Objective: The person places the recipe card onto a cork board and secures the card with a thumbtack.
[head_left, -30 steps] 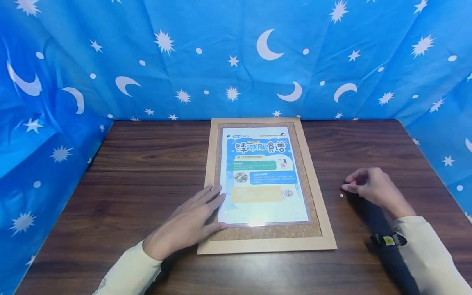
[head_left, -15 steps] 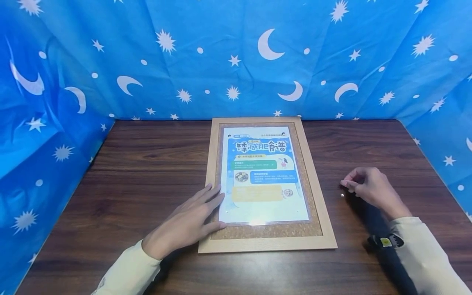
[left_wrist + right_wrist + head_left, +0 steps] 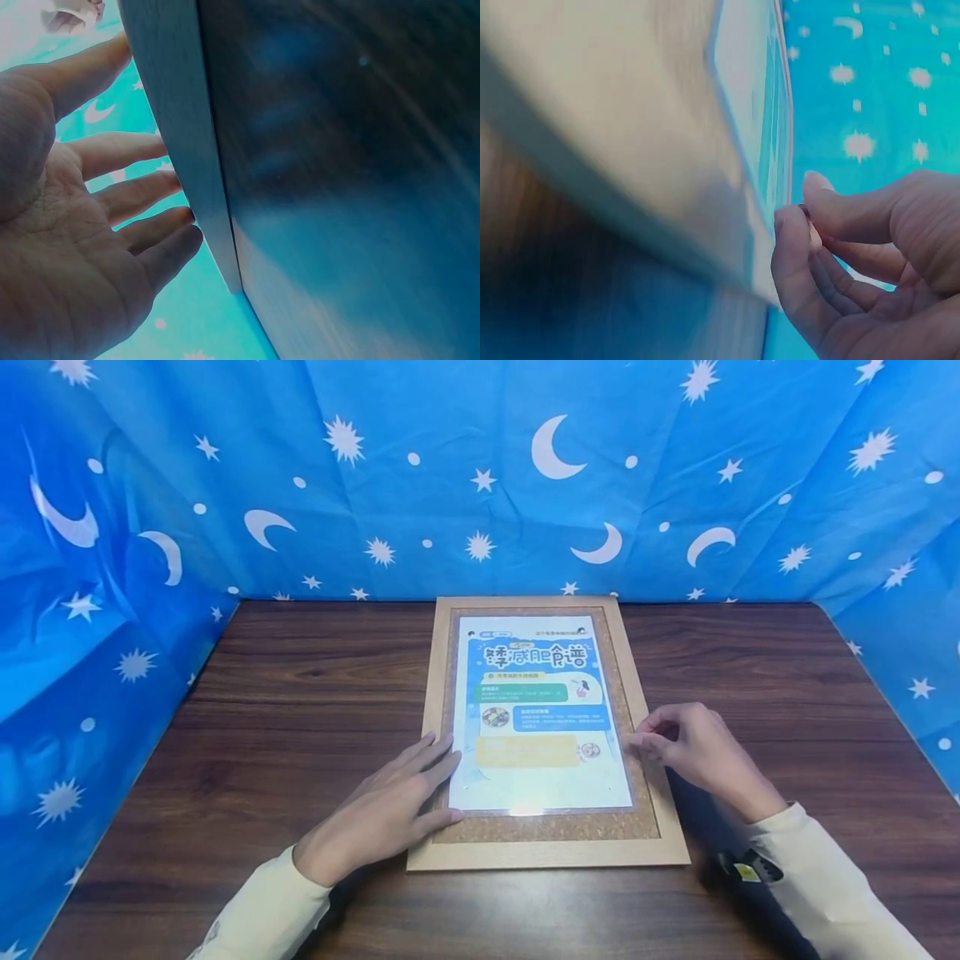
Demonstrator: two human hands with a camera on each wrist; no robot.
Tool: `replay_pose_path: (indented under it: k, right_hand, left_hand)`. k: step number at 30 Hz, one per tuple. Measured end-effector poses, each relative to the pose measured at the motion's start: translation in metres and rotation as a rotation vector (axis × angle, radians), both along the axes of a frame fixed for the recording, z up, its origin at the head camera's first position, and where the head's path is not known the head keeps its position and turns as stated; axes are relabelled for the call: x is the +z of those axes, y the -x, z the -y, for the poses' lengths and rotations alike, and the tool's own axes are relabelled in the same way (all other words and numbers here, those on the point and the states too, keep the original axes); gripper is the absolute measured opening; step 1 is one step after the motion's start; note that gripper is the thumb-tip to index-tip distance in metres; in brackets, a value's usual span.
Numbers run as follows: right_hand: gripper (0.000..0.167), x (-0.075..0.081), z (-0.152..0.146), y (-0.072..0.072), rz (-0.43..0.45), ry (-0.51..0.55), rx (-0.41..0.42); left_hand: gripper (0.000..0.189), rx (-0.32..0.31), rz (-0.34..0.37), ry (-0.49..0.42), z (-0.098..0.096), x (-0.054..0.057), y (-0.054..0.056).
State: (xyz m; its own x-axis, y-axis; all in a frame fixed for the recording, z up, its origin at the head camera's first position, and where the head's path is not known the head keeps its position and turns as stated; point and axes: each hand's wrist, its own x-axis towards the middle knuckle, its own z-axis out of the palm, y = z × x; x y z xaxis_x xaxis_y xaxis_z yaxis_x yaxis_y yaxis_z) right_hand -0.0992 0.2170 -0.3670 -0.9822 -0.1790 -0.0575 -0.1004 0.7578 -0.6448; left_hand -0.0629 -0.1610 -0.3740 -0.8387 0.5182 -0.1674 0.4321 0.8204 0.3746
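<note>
A cork board (image 3: 540, 828) in a pale wooden frame lies on the table, bearing a printed blue-and-white sheet (image 3: 540, 787). My left hand (image 3: 375, 806) rests spread on the frame's left side, thumb and fingertips at the sheet's left edge. In the left wrist view those fingers (image 3: 112, 154) lie along the frame's edge. Over the board's right side, my right hand (image 3: 705, 752) pinches a small thumbtack (image 3: 805, 211) between thumb and index finger, mostly hidden by the fingertips. Small dark round spots mark the sheet's top corners.
The dark wooden table (image 3: 322, 693) extends on both sides of the board. A blue curtain (image 3: 450, 468) with white moons and stars hangs behind and at both sides. A dark wrist strap (image 3: 750, 868) is by the right cuff.
My right hand has moved left from the table to the board's right side. The small shiny piece seen on the table beside it is no longer visible. My left hand stays in place.
</note>
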Motion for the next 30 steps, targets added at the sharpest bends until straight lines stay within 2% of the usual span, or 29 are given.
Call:
replay_pose_path:
  k: [12, 19, 24, 30]
  right_hand:
    - [0.005, -0.004, 0.060, -0.009, -0.042, 0.028, 0.186]
    - [0.009, -0.008, 0.090, -0.013, -0.024, 0.069, 0.296]
    - [0.017, -0.008, 0.109, -0.012, -0.019, 0.096, 0.387]
    - [0.020, -0.009, 0.131, -0.006, 0.016, 0.121, 0.446]
  left_hand:
    - [0.072, -0.008, 0.003, 0.019, 0.000, 0.002, 0.000]
    - [0.072, -0.013, 0.006, 0.024, 0.001, 0.004, 0.000]
    - [0.071, -0.016, 0.011, 0.019, 0.001, 0.004, 0.000]
    - [0.071, -0.019, 0.008, 0.032, 0.000, 0.005, -0.001]
